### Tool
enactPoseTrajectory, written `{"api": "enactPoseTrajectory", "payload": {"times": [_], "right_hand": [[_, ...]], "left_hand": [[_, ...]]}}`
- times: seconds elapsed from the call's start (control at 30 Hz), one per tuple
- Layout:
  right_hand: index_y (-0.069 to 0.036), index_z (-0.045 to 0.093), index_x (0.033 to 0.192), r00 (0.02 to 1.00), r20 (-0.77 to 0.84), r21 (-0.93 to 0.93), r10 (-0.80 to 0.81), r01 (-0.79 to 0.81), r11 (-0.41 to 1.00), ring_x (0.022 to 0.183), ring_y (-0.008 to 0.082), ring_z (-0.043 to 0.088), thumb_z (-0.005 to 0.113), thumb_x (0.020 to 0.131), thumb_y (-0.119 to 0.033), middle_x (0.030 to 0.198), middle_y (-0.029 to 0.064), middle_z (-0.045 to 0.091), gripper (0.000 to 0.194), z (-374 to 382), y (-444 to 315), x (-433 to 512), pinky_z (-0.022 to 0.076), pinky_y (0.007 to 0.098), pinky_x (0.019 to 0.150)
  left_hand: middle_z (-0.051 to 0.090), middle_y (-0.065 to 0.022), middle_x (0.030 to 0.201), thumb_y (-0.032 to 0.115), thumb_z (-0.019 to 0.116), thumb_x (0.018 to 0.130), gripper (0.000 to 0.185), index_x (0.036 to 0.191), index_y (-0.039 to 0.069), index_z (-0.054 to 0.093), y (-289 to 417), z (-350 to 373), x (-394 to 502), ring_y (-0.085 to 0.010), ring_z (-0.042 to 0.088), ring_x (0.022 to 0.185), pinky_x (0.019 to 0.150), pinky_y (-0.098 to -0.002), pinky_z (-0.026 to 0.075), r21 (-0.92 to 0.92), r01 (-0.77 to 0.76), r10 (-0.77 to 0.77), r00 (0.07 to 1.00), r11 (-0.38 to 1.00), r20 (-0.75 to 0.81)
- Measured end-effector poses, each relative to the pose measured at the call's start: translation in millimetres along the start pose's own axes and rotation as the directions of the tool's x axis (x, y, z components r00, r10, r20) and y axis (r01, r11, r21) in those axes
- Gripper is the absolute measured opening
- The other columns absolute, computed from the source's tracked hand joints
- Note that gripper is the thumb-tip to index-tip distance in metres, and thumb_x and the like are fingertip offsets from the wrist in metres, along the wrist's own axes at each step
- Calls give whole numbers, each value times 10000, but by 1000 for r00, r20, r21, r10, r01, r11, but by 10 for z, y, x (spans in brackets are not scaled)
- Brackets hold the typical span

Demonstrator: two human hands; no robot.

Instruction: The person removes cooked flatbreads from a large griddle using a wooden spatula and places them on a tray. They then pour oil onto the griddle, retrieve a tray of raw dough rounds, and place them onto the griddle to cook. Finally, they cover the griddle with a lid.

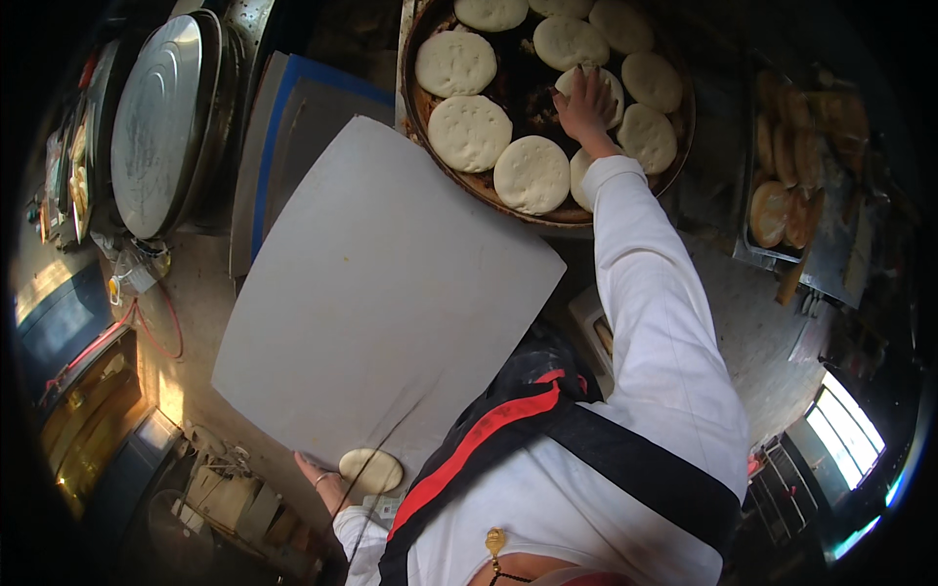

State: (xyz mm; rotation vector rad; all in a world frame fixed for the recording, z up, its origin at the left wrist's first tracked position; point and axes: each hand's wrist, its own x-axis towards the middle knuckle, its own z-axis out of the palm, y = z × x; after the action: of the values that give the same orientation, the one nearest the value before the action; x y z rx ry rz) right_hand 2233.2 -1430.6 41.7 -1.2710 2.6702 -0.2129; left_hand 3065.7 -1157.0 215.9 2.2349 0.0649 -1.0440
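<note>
A large round dark metal pan (542,214) at the top holds several flat rounds of pale dough, many with dimpled tops. My right hand (588,108), fingers spread, rests on one dough round (618,86) at the pan's right side. Below the pan lies a wide light-grey board (381,278). My left hand (322,480), fingers extended, is at its lower edge, beside a single flat dough round (371,471) on the board. Whether the left hand bears on the board's edge is not plain.
Large round metal lids or trays (157,128) stand upright at the upper left, near a blue-edged panel (275,146). At the right, a metal tray (769,253) holds browned breads (771,212). Cardboard boxes (231,505) are at the lower left. A red hose (178,337) hangs at the left.
</note>
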Motion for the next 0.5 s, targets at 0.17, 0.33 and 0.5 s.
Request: {"api": "enactPoseTrajectory", "payload": {"times": [0.17,0.33,0.5], "right_hand": [[-197,130,1411,993,95,-56,-65,71,996,1346,339,48,431,893,-386,1472,91,32,629,-152,122,-117,108,537,1057],[-175,112,1415,996,86,25,-35,33,999,1350,316,58,415,911,-320,1475,84,20,606,-12,182,-111,147,479,1071],[-83,225,1377,987,84,-23,-135,137,990,1328,330,154,512,861,-271,1457,144,121,620,-89,267,-24,217,450,1049]], "left_hand": [[487,-76,1261,637,470,714,791,1266,71,443,26,45,-7,-299,450,1134,969,-430,328,22,-4,4,1000,1000,-15],[402,-84,1338,562,480,778,733,1303,60,384,137,307,-412,-270,395,1199,1001,-398,296,-52,10,-11,1000,999,-11],[361,-95,1367,536,440,808,715,1330,57,339,208,501,-773,-284,343,1238,1018,-414,273,-67,-69,72,997,995,36]]}}
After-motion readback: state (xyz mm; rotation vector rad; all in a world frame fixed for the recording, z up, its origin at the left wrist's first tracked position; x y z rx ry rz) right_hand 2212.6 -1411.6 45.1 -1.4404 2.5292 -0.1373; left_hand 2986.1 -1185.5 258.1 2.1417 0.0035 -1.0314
